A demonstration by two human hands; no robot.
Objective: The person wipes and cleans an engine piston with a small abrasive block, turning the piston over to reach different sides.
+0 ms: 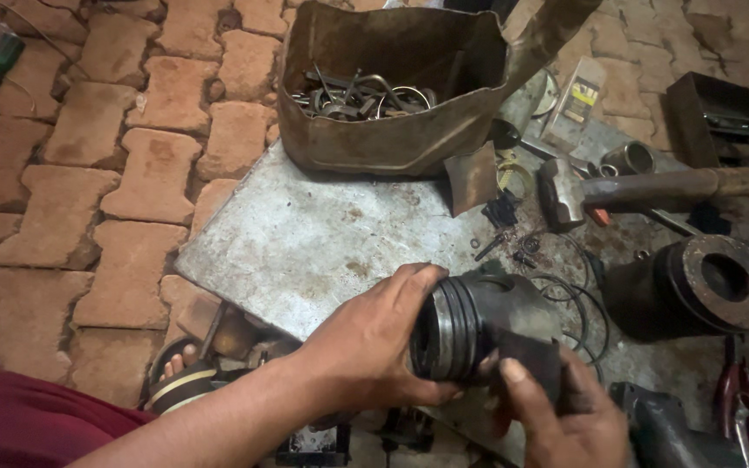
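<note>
While my left hand wraps around the ringed crown end of the grey, grimy metal piston, my right hand clamps its darker skirt from below, thumb on top, so both sets of fingers are clenched on the same part. I hold it sideways, lifted just above the scratched grey sheet-metal counter, which seems the easiest way to keep the ring grooves turned toward me and within reach of my left fingertips. Thin loose wire rings lie on the sheet just beyond the piston, close at hand. Further right stands a heavy dark cylinder sleeve with a rusty flange, and a steel-headed hammer with a worn wooden handle rests behind it. A dented brown tin tub of scrap rings and clips sits at the sheet's far edge, apart from my hands.
</note>
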